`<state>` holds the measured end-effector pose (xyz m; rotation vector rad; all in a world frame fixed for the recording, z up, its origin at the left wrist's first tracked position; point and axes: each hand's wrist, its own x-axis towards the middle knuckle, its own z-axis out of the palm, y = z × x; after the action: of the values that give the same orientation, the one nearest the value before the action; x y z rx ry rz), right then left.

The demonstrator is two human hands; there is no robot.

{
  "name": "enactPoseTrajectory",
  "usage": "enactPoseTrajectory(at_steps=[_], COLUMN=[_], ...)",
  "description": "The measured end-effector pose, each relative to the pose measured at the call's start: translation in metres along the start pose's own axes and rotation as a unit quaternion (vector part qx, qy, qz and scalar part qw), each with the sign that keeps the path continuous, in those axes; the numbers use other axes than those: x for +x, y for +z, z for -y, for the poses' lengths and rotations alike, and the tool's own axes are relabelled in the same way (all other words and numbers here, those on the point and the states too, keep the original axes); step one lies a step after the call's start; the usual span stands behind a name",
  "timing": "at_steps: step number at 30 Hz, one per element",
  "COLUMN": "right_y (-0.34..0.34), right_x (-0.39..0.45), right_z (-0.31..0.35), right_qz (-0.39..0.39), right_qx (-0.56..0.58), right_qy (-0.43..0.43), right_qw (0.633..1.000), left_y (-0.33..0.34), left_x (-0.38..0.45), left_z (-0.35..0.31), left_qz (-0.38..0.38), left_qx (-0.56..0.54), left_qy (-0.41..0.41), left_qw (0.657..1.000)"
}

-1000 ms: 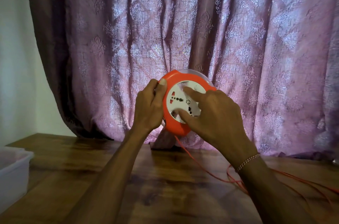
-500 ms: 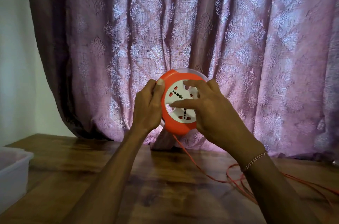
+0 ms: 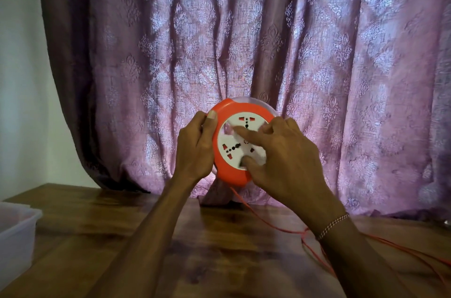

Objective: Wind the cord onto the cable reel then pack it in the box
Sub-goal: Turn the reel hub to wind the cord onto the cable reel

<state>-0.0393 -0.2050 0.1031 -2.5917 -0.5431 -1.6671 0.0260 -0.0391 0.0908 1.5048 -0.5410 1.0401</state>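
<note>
box (image 3: 17,231) cropped left, cord (image 3: 415,249) exits right

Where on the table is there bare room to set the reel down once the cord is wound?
Bare wood on the table lies between the plastic box at the left edge and the left forearm. The right side is crowded: loose orange cord trails there under the right arm. The left hand and right hand hold the reel above.

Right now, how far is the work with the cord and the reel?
Done: nothing complete. In hand: the left hand holds the orange cable reel above the table while the right hand fingers sit on its white socket face. Left: much orange cord lies loose on the table, and the box waits far left.
</note>
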Motion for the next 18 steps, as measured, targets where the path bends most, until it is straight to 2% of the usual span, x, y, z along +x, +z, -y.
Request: enactPoseTrajectory(at_steps=[4, 9, 14, 18], right_y=[-0.0008, -0.0017, 0.0044, 0.003], right_x=[-0.0009, 0.0001, 0.0025, 0.0059], right_z=[0.0016, 0.0036, -0.0026, -0.0047], right_qz=[-0.017, -0.033, -0.057, -0.051], right_qx=[-0.031, 0.01, 0.006, 0.062], right_qy=[0.038, 0.071, 0.023, -0.047], right_qw=[0.999, 0.997, 0.998, 0.996], left_y=[0.0012, 0.0029, -0.0005, -0.0044], left_x=[-0.0001, -0.0003, 0.0006, 0.0044], left_z=[0.0017, 0.0016, 0.0015, -0.001], left_qz=[0.001, 0.004, -0.007, -0.021], left_qx=[0.001, 0.015, -0.011, -0.04], left_qy=[-0.001, 0.004, -0.008, -0.009], left_qw=[1.0, 1.0, 1.0, 0.999])
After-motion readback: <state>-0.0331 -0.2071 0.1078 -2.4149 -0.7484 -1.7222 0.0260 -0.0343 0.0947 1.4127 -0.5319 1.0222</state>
